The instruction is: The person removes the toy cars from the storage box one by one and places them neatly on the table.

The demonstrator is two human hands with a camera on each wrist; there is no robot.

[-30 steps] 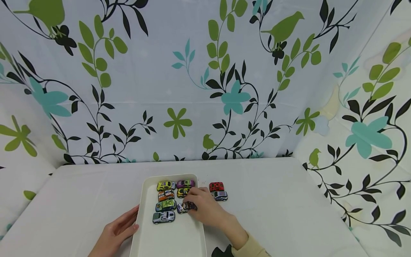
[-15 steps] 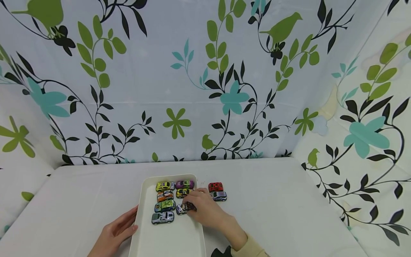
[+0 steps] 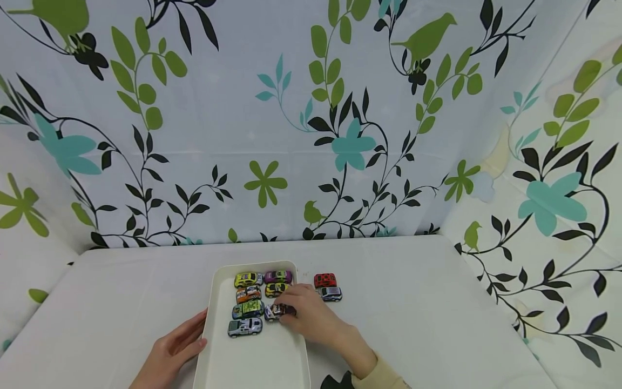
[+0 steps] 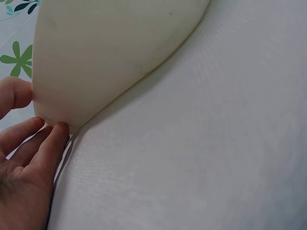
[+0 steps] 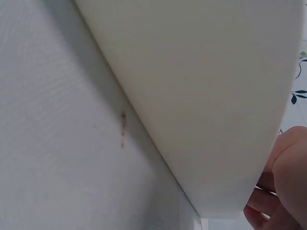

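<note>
A white tray (image 3: 252, 362) holds toy cars in two columns. My right hand (image 3: 311, 316) reaches over its right wall and pinches a black-and-white patterned toy car (image 3: 273, 312), which it partly covers. Beyond that car lies a yellow-and-black car (image 3: 275, 290), and to its left a green one (image 3: 248, 309). The left hand (image 3: 170, 348) rests against the tray's left side, its fairly straight fingers touching the outside. In the left wrist view the fingertips (image 4: 60, 127) meet the tray wall (image 4: 105, 48) near its bottom edge. The tray wall (image 5: 206, 96) hides the held car in the right wrist view.
Outside the tray, on the right, a red car (image 3: 325, 280) and a silver-grey car (image 3: 330, 294) sit on the white table (image 3: 413, 313). A yellow car, a purple car (image 3: 278, 276), an orange car and a silver car (image 3: 245, 327) are also in the tray. Patterned cloth hangs behind.
The whole scene shifts slightly in the head view. The right hand keeps its hold on the patterned car with almost no movement, and the left hand stays at the tray's side.
</note>
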